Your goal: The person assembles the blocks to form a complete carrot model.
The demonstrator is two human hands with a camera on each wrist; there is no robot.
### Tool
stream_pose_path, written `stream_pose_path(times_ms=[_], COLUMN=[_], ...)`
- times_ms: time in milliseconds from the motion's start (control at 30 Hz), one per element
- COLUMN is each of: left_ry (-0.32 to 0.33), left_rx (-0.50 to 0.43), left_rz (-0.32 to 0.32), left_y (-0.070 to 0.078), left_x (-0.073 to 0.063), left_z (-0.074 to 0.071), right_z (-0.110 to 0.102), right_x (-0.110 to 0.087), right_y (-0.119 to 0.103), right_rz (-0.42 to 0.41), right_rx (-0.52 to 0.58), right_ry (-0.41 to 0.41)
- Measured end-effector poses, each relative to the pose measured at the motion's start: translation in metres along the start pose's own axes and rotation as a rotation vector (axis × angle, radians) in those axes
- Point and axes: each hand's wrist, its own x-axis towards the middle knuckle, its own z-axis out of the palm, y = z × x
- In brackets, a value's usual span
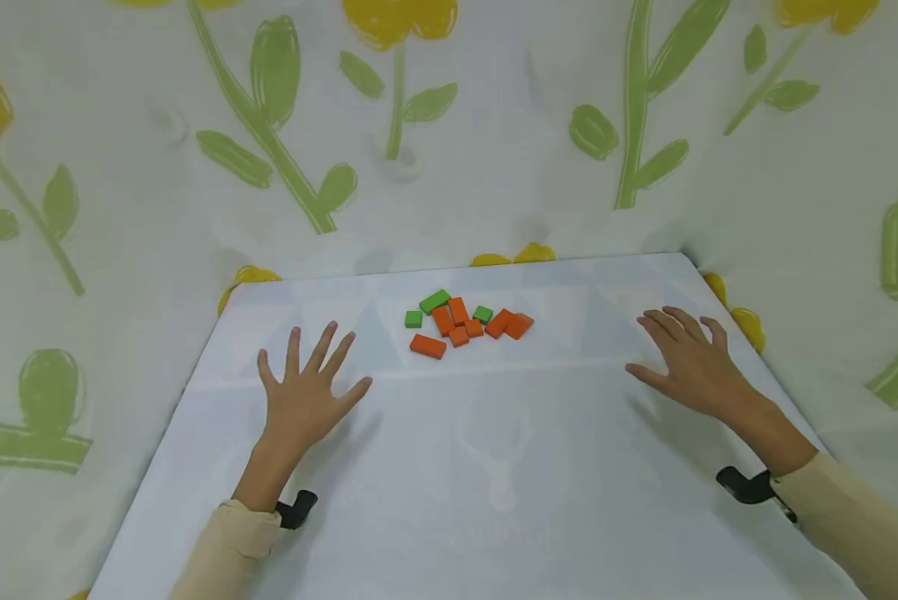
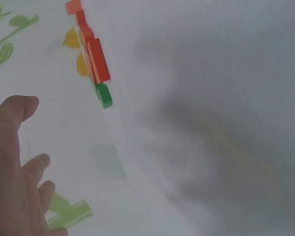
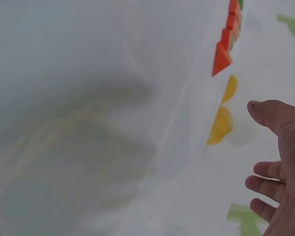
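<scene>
Several orange and green blocks lie in a loose cluster toward the far side of the white table. Among them are an orange rectangular block [image 1: 428, 347] at the front, a green rectangular block [image 1: 435, 302] at the back and a small green block [image 1: 414, 319] on the left. An orange triangular block [image 3: 221, 60] shows at the cluster's end in the right wrist view. To the left of the blocks, my left hand [image 1: 302, 403] hovers with fingers spread, holding nothing. My right hand [image 1: 690, 363] hovers on the far right, fingers extended, also holding nothing.
The white tabletop [image 1: 494, 467] reflects faintly and carries shadows of both hands. Behind and beside it hangs a white curtain [image 1: 494, 183] printed with yellow flowers and green stems. A black strap piece [image 1: 296, 509] sits at the left wrist, another black piece [image 1: 745, 486] at the right.
</scene>
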Motion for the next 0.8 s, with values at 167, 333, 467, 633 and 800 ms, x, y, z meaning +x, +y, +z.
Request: stream_pose_path(times_ms=[167,333,467,633,800], left_ry=[0.023,-0.019,-0.020,-0.038,-0.052], left_rx=[-0.094,-0.159,-0.197,-0.223,-0.247], left_rz=[-0.024,-0.051,-0.079,-0.088,-0.135], left_y=[0.031,0.062,0.077,0.090,0.097], left_x=[0.028,0.049,0.061,0.071,0.079], left_z=[0.006,0.022,0.035,0.049,0.056], right_z=[0.010,0.032,0.047,0.062,0.073], right_x=[0.033,0.068,0.093,0.116,0.134], right_y=[-0.024,-0.047,-0.066,-0.084,-0.095], right_rz=[-0.018,0.009,0.028,0.048,0.045], right_rx=[0.070,0.110,0.140,0.153,0.143], right_ry=[0.011,-0.037,-0.077,-0.096,-0.109])
